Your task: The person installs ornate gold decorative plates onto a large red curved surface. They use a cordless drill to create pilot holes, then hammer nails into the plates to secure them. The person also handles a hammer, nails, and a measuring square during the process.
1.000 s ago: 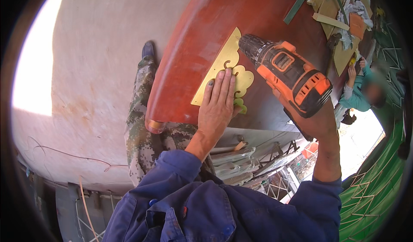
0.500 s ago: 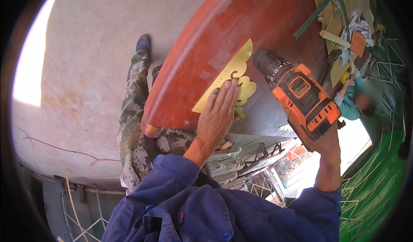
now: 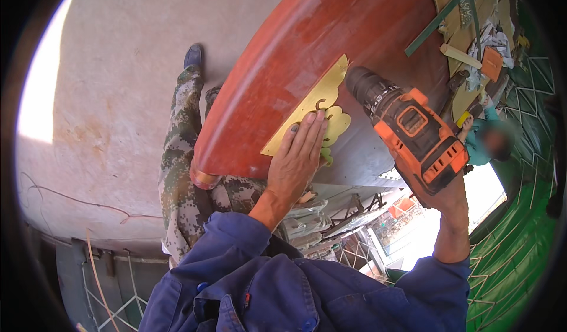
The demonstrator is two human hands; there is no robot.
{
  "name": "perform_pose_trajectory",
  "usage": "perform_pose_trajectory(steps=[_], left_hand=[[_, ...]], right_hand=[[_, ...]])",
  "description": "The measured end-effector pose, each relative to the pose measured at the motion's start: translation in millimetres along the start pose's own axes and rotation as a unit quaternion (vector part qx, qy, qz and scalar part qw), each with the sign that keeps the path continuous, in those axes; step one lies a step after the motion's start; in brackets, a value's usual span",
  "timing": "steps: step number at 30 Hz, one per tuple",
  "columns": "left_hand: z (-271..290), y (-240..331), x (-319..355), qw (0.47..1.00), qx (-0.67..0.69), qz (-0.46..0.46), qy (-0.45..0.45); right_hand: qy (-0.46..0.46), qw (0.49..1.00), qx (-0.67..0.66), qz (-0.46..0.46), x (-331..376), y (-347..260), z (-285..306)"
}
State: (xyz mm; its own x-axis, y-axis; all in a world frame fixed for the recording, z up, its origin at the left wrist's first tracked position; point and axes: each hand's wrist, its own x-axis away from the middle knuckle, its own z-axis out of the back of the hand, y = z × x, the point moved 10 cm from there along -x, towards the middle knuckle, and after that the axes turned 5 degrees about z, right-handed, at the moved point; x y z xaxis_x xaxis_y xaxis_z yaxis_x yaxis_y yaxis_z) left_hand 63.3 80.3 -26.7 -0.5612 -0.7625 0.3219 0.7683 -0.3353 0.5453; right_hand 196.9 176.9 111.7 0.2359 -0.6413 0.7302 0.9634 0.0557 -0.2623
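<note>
A gold-coloured metal plate point(image 3: 313, 103) with scalloped edges and cut-out curls lies against the red curved panel point(image 3: 295, 42). My left hand point(image 3: 298, 146) presses flat on its lower part, fingers stretched and side by side. In my right hand point(image 3: 444, 191) I grip an orange and black cordless drill point(image 3: 413, 128) by its handle; most of the fingers are hidden behind the tool. The chuck points up and left, near the plate's upper end. Whether its tip touches anything cannot be made out.
A green set square point(image 3: 437, 28), an orange block point(image 3: 491, 64) and crumpled plastic point(image 3: 493, 39) lie on boards at the upper right. Another person in a teal top point(image 3: 478, 143) is at the right. My camouflage trouser leg point(image 3: 177, 137) stretches along the left.
The view has shifted slightly. The other person's arm at the right has moved a little lower. My hands keep their places on the plate and drill.
</note>
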Motion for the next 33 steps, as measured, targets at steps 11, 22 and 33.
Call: perform_pose_trajectory(steps=[11, 22, 33], left_hand=[[1, 1, 1, 1.000, -0.020, -0.004, -0.004], [-1, 0, 1, 1.000, 0.006, 0.006, -0.022], [-2, 2, 1, 1.000, 0.000, -0.008, -0.018]], right_hand=[[0.008, 0.999, 0.030, 0.024, 0, -7, -3], [0.042, 0.999, -0.031, -0.010, -8, -3, -1], [0.061, 0.997, 0.027, 0.050, -18, -21, 9]])
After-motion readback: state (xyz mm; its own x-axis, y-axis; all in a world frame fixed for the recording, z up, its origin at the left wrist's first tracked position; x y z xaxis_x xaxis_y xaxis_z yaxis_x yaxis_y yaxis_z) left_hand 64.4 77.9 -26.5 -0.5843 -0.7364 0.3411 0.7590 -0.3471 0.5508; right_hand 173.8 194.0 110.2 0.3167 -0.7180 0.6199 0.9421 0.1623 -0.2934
